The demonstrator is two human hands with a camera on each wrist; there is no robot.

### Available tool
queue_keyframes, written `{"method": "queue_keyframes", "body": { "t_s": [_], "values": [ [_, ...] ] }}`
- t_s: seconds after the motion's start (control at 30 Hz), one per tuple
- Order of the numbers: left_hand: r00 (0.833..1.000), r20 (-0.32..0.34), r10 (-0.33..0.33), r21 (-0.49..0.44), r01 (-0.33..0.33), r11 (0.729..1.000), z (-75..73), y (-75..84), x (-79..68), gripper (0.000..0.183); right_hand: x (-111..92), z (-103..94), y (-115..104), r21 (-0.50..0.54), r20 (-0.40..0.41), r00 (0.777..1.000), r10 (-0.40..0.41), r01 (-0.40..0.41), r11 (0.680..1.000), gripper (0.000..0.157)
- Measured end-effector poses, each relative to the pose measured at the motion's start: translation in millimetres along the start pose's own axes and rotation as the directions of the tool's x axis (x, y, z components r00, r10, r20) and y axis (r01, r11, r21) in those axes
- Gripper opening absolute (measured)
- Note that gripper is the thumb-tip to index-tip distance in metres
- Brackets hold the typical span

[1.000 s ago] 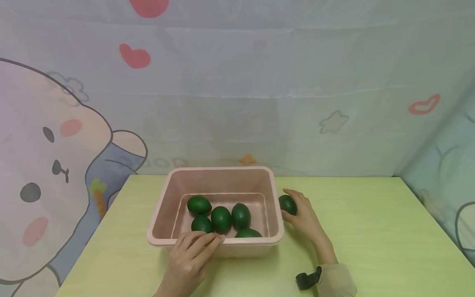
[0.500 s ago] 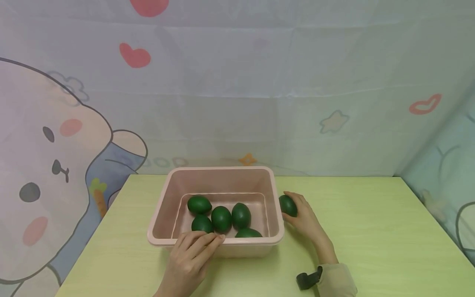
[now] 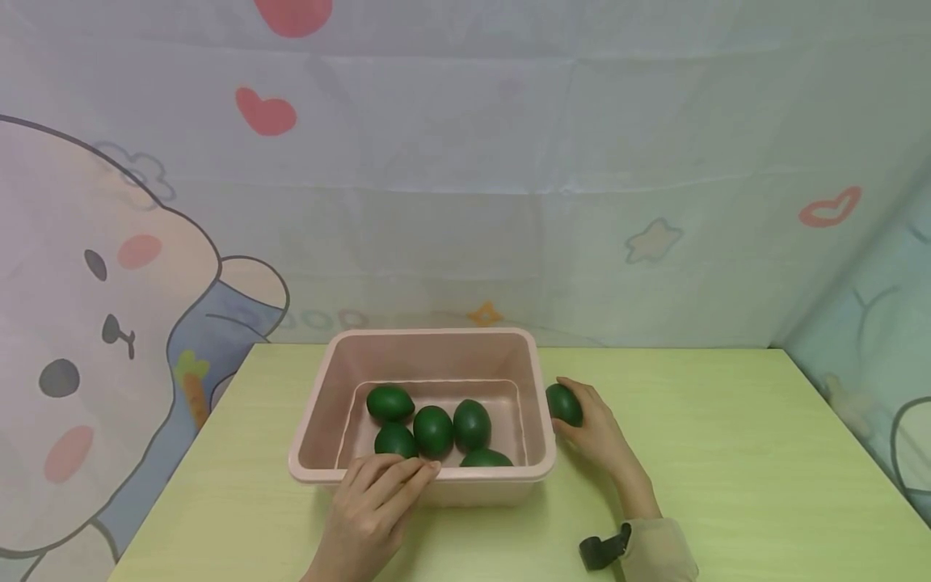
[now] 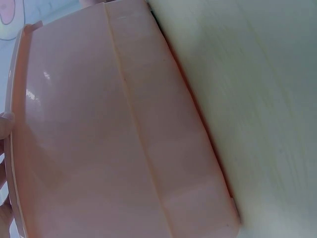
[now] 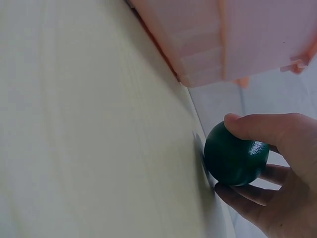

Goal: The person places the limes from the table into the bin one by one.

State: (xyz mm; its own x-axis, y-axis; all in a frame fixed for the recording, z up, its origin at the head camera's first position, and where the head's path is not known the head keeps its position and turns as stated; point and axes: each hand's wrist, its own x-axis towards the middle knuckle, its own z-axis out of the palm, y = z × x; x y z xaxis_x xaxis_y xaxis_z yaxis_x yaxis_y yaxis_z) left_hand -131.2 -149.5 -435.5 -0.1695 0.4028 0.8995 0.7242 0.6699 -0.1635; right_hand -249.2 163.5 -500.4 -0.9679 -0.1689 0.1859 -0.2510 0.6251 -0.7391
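A pink plastic bin [image 3: 429, 341] stands on the table, with several dark green, smooth, lemon-shaped fruits [image 3: 473, 424] inside. My left hand [image 3: 371, 509] holds the bin's front rim, its bent fingers laid over the edge. In the left wrist view the outer wall of the bin [image 4: 84, 124] fills most of the picture, and only fingertips [image 4: 6, 126] show at the rim. Just right of the bin, my right hand [image 3: 600, 428] grips another green fruit [image 3: 564, 404]. The right wrist view has the thumb on top of this fruit [image 5: 235, 156] and fingers beneath, close to the table.
The pale yellow-green table [image 3: 742, 453] extends to the right of the hands. A cloth backdrop [image 3: 451, 162] with a cartoon bear and hearts hangs behind its far edge. A black wrist strap piece [image 3: 602, 553] juts out at the right sleeve.
The right index finger has come down slightly against the green fruit since a second ago. The left hand and the bin stay where they were.
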Motion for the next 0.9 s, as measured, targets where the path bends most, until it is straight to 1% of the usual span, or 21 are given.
{"method": "queue_keyframes", "body": {
  "t_s": [0.57, 0.73, 0.9],
  "values": [
    [1.000, 0.006, -0.012, 0.004, 0.012, 1.000, -0.1, 0.7, -1.8, 0.029, -0.5, -2.2, 0.9, -0.004, -0.029, 1.000, -0.001, 0.001, 1.000, 0.068],
    [1.000, 0.010, -0.014, 0.003, 0.014, 1.000, -1.3, 1.1, -1.3, 0.029, -0.7, -5.6, -4.0, -0.025, -0.062, 0.998, -0.030, 0.029, 0.999, 0.068],
    [1.000, -0.002, -0.004, -0.003, 0.004, 1.000, -1.4, 1.0, 1.6, 0.029, -1.0, -10.4, -11.2, -0.050, -0.082, 0.994, -0.070, 0.066, 0.997, 0.067]
  ]
}}
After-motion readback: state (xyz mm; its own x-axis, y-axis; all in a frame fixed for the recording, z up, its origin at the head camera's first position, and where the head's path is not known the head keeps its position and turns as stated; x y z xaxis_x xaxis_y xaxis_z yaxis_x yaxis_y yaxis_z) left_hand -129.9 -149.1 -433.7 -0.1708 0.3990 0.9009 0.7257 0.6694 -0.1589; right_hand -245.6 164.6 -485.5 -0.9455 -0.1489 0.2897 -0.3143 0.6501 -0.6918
